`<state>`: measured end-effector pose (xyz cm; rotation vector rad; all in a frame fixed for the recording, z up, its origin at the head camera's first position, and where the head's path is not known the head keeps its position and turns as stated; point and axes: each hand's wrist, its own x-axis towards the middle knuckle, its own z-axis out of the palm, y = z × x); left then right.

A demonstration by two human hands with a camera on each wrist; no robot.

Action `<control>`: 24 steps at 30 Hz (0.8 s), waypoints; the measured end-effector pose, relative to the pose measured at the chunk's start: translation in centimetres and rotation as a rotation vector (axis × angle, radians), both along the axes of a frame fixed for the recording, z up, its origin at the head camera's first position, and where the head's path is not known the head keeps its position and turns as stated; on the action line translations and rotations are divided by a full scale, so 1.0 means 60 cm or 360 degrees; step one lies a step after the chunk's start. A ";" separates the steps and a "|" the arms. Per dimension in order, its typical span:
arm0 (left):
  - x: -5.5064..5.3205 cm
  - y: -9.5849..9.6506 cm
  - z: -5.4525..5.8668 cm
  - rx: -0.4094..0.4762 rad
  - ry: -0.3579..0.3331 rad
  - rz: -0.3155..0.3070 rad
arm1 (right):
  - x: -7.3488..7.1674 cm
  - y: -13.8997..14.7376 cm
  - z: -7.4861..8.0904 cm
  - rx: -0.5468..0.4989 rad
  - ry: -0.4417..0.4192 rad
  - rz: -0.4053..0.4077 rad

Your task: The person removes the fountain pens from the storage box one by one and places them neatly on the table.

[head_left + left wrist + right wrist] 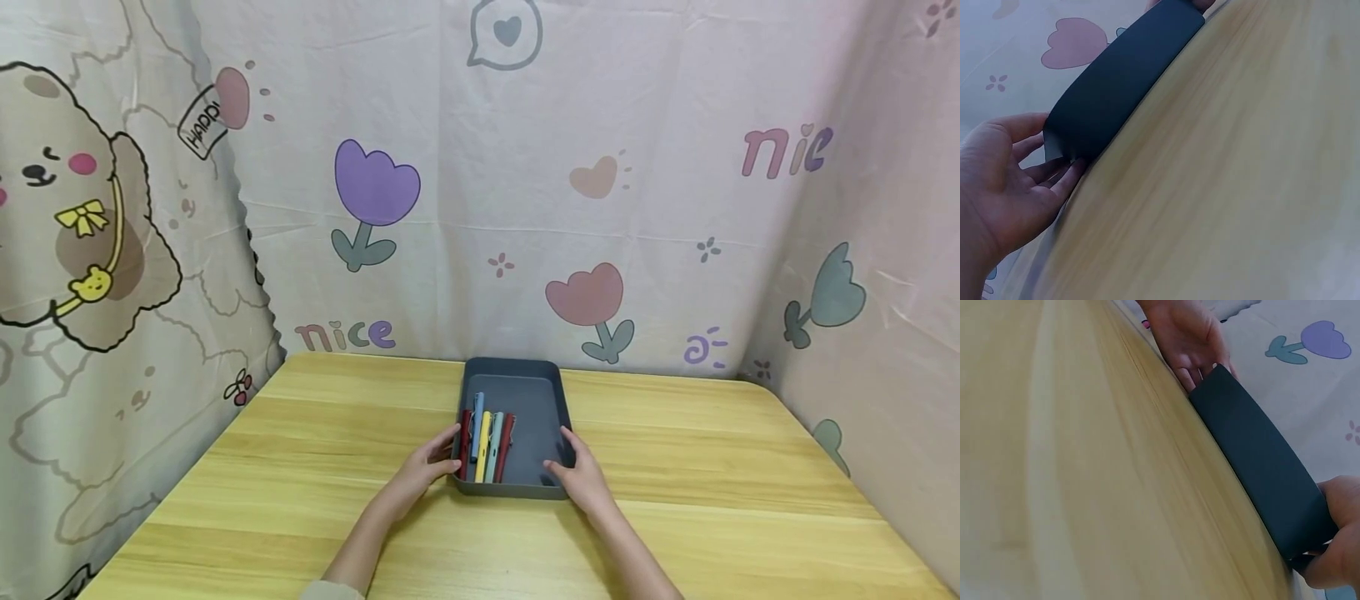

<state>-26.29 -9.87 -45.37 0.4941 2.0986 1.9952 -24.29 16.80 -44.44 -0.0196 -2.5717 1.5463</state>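
Note:
A dark grey rectangular tray [536, 433] lies on the table between two hands. Several pens with clips stand side by side along its left part: a dark red pen [466, 446], a blue pen [477, 427], a yellow pen [483, 446], a pale teal pen [493, 447] and a red pen [506, 447]. At the tray's left wall, the left hand [420, 475] grips it near the front corner. On the opposite side the right hand [583, 477] pinches the wall, thumb inside the rim and fingers outside. Both wrist views show the tray's front wall [1107, 84] close up.
The tray is on a light wooden table [712, 475]. Behind it hangs a pale printed curtain [480, 167] with tulips, hearts and words, meeting the table's back edge. More printed cloth [75, 417] hangs along the left side.

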 end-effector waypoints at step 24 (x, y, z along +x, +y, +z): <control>0.002 -0.047 -0.002 0.0004 -0.0057 -0.0017 | 0.001 -0.046 -0.003 0.0003 0.0099 0.0005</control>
